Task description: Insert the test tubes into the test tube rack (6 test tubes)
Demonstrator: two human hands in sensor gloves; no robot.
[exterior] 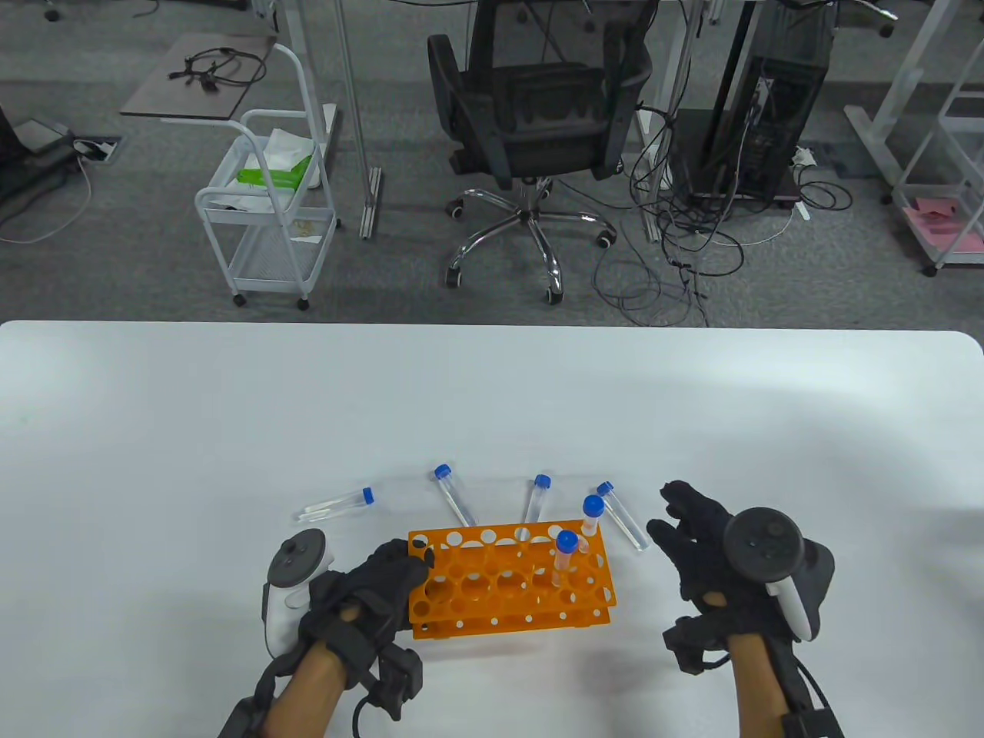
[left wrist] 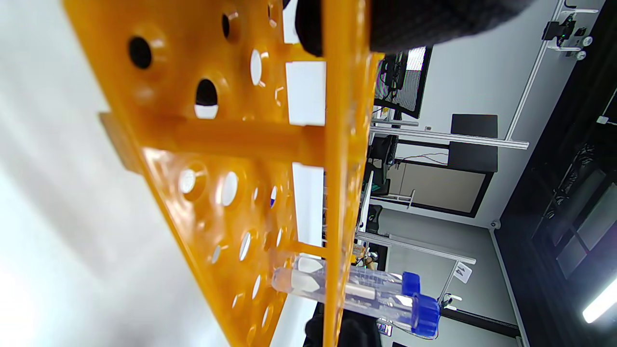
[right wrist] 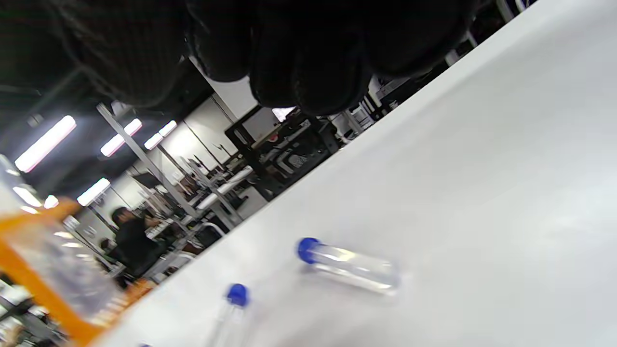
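A white desk [exterior: 231,430] seen from above, with the person's two gloved hands entering from the near edge.

Farthest left, one clear test tube with a blue cap [exterior: 338,503] lies on its side, well apart from the others. Near it, the left hand [exterior: 361,596] grips the left end of the orange test tube rack [exterior: 507,580], fingers curled over its top plate; the left wrist view shows fingertips on the rack's edge. If this grip loosens, the light rack could slide or tip as a tube is pushed in.

Behind the rack lie two more capped tubes, the second tube [exterior: 453,496] and the third tube [exterior: 536,500], both angled with their lower ends just beside or touching the rack's far edge. A nudge of the rack could set them rolling.

Two standing tubes [exterior: 578,534] are already upright in holes at the rack's right end. A careless reach past them could knock them askew.

Just right of the rack lies the fourth loose tube [exterior: 623,516]. The right hand [exterior: 711,553] hovers near it, fingers spread wide and holding nothing. The round, smooth tube could roll away or slip from gloved fingertips when pinched.

So two of six appear placed, four remain.
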